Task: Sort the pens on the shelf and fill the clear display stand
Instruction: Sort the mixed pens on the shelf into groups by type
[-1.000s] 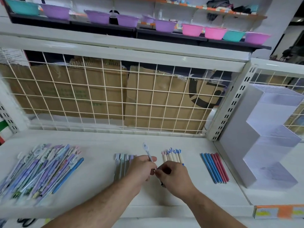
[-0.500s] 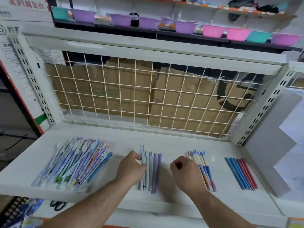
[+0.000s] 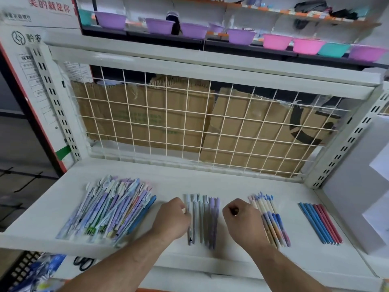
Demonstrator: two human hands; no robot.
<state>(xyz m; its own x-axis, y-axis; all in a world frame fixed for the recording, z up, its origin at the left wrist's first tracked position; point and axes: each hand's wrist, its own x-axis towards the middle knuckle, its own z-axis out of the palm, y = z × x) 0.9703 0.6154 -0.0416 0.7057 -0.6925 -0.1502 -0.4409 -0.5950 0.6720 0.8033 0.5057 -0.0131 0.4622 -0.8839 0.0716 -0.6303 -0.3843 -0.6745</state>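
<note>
1. Fingers (image 3: 183,210) of the left hand (image 3: 172,218) curled in tight, hard up against the leftmost of the grey and lilac pens (image 3: 203,220); pinching that pen or only touching it, impossible to tell from here.
2. Fist on the other side: right hand (image 3: 242,222) balled up, a dark hollow in the curl, nothing visible inside. Placed over the shelf board (image 3: 231,184) between the grey and lilac pens and the cream and blue pens (image 3: 271,220), wrist hiding the near left edge of that row.
3. Grey and lilac pens side by side, caps away, tips toward the front lip, right between the two hands.
4. Over on the left, a big unsorted heap of pens (image 3: 113,209), patterned barrels slanting, near ends at the front edge.
5. Further right, well apart from the fist, blue and red pens (image 3: 320,222) in a neat row: blue to the left, red to the right.
6. Far right, display stand (image 3: 355,197), pale and stepped, partly cut off by the frame edge; contents not readable.
7. At the back, white wire grid (image 3: 189,123) with cardboard (image 3: 147,114) behind it; up top, a row of plastic bowls (image 3: 160,26), purple, pink, one teal.
8. Down below the front-left corner, black scissors (image 3: 83,263).
</note>
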